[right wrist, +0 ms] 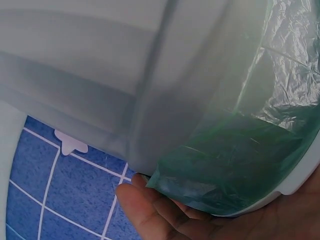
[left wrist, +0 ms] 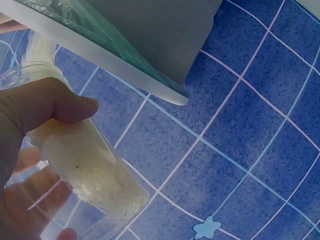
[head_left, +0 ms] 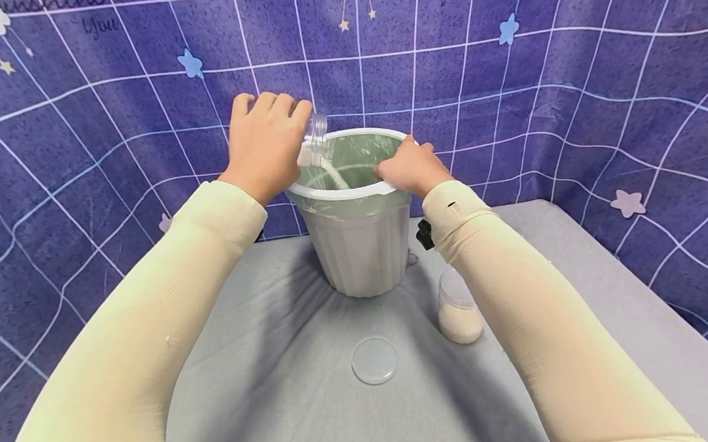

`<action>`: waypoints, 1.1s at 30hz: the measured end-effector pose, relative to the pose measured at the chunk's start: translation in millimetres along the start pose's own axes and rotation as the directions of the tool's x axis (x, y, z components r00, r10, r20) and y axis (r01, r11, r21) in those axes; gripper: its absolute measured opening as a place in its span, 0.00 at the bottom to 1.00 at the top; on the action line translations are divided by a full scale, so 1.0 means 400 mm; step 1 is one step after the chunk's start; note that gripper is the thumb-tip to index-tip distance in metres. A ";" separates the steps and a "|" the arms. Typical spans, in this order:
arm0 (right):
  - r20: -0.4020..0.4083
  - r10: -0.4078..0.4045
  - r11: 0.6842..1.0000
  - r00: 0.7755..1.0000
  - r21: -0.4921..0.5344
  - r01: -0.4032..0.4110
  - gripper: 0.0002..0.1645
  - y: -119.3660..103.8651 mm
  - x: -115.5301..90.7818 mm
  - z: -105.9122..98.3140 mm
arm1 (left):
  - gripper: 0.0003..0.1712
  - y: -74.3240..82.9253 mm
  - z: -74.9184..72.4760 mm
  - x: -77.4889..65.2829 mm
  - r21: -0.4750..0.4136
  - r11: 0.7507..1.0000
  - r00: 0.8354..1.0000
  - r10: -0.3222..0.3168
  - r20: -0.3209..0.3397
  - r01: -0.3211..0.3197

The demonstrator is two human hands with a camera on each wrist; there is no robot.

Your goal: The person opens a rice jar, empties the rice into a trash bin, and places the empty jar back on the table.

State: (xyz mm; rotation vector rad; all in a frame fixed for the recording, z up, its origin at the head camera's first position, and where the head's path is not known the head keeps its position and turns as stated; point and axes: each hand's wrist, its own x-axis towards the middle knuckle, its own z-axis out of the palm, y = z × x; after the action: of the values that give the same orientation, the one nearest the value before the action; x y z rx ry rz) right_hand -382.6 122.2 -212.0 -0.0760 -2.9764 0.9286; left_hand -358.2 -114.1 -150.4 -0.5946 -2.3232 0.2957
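A clear plastic jar (left wrist: 90, 160) of pale granular stuff lies tipped in my left hand (head_left: 271, 141), fingers and thumb wrapped round it. Its mouth (head_left: 319, 140) hangs over the rim of a grey trash bin (head_left: 362, 248), and a white stream (head_left: 335, 174) runs down inside. A thin green bag (head_left: 358, 159) lines the bin and folds over the outside under the white rim. My right hand (head_left: 415, 167) grips the rim at the right; in the right wrist view its fingers (right wrist: 137, 200) curl beneath the rim, against the folded bag (right wrist: 225, 160).
A second clear jar (head_left: 459, 316), partly filled with white granules, stands by my right forearm. A round clear lid (head_left: 374, 360) lies flat on the grey-covered table (head_left: 317, 401) in front of the bin. Blue gridded cloth (head_left: 467, 69) hangs behind and at both sides.
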 end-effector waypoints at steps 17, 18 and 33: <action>-0.008 -0.012 1.000 1.000 0.001 0.012 0.66 0.004 0.002 0.001 | 0.30 0.000 -0.012 0.005 0.014 1.000 1.000 0.011 -0.017 -0.011; -0.007 -0.012 1.000 1.000 0.001 0.012 0.66 0.004 0.002 0.001 | 0.30 0.000 -0.013 0.005 0.014 1.000 1.000 0.011 -0.014 -0.011; 0.010 0.009 1.000 1.000 0.003 -0.009 0.66 0.003 -0.001 -0.003 | 0.30 0.005 -0.012 -0.001 0.036 0.999 1.000 0.020 -0.007 -0.020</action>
State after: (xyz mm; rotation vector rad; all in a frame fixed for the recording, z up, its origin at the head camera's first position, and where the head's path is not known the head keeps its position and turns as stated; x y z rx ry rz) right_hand -382.2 123.7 -211.8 -0.0854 -2.9868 0.9368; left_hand -354.1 -112.4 -147.8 -0.6001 -2.3009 0.3436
